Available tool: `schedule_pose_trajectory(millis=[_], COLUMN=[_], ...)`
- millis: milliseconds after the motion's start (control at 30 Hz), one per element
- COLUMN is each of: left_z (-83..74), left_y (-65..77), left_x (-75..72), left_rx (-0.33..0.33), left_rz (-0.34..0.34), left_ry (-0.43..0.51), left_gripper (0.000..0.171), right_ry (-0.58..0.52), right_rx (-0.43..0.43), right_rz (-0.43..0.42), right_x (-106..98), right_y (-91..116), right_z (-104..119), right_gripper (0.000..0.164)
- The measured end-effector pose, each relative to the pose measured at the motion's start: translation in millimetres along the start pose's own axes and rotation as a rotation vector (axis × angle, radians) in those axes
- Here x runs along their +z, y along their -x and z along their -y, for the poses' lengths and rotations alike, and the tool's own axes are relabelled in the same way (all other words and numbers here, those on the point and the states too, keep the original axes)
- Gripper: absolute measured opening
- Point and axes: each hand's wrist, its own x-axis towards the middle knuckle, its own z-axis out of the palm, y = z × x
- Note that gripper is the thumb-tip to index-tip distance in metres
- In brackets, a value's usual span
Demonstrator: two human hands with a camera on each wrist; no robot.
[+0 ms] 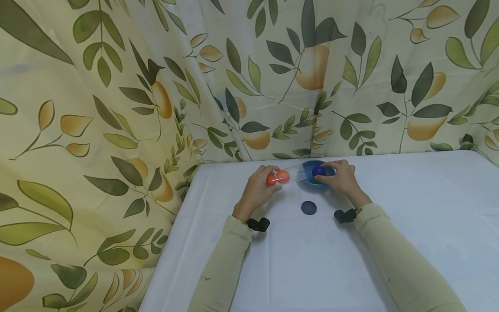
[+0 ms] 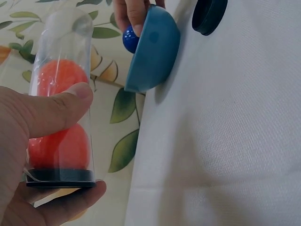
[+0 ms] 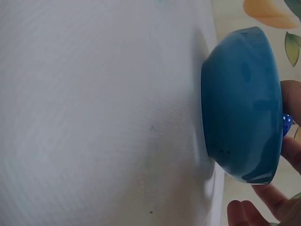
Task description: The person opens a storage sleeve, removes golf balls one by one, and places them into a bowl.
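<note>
My left hand [image 1: 259, 187] grips a clear plastic tube [image 2: 66, 35] with a black base. Inside it sit two orange balls [image 1: 282, 176], stacked toward the base. The tube tilts so that its far end points at the blue bowl [image 2: 157, 52]. Between thumb and fingers my right hand [image 1: 343, 178] pinches a dark blue ball [image 1: 319, 171] over the bowl. In the right wrist view the bowl [image 3: 242, 106] hides most of that ball, and fingers [image 3: 291, 99] show past its rim.
A round black lid [image 1: 309, 208] lies on the white-covered table [image 1: 304, 268] in front of the bowl. Behind the table's far edge hangs a curtain [image 1: 273, 86] printed with leaves and fruit. Each wrist wears a small black camera [image 1: 259, 224].
</note>
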Motion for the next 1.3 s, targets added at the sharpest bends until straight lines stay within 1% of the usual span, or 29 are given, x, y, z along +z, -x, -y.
schedule_pose_trajectory(millis=[233,433,467,567,667,700,767,900,1000,1100,1167,1300], left_z=[-0.3,-0.8,-1.1,-1.6,-1.5,-1.2,-1.0,-1.6,-2.5,-3.6,-5.0,-7.1], left_y=[0.1,-0.1,-0.3,-0.7,-1.1,-1.1,-0.8,0.2,0.2,-0.5,-0.8,-0.6], left_x=[-0.5,-0.5,-0.8,-1.9,-3.4,-4.0,-5.7,-9.7,-12.0,-13.5,-14.5,-16.0], left_rx=[-0.003,-0.007,-0.009,-0.011,-0.005,0.002,0.015,0.036,0.058,0.082,0.09,0.08], left_rz=[0.004,0.013,0.016,0.024,0.027,0.025,0.02,0.021,0.032,0.042,0.051,0.064], left_ry=[0.002,-0.011,-0.015,-0.019,-0.022,-0.025,-0.027,-0.042,-0.057,-0.065,-0.068,-0.076], left_gripper=[0.053,0.054,0.054,0.054,0.053,0.053,0.052,0.052,0.053,0.053,0.053,0.053], right_ry=[-0.03,-0.101,-0.112,-0.136,-0.155,-0.157,-0.167,-0.168,-0.167,-0.167,-0.155,-0.125], right_rx=[-0.011,0.018,0.012,-0.042,-0.093,-0.102,-0.115,-0.185,-0.227,-0.241,-0.244,-0.229], right_rz=[-0.004,-0.027,-0.037,-0.077,-0.081,-0.062,0.002,0.142,0.205,0.243,0.254,0.22], right_x=[-2,-12,-14,-18,-22,-23,-24,-24,-22,-21,-20,-23], right_y=[2,9,12,20,28,30,33,36,38,40,40,41], right_z=[-1,7,11,20,29,31,36,43,48,53,54,51], right_gripper=[0.048,0.044,0.043,0.038,0.037,0.038,0.043,0.051,0.052,0.052,0.052,0.048])
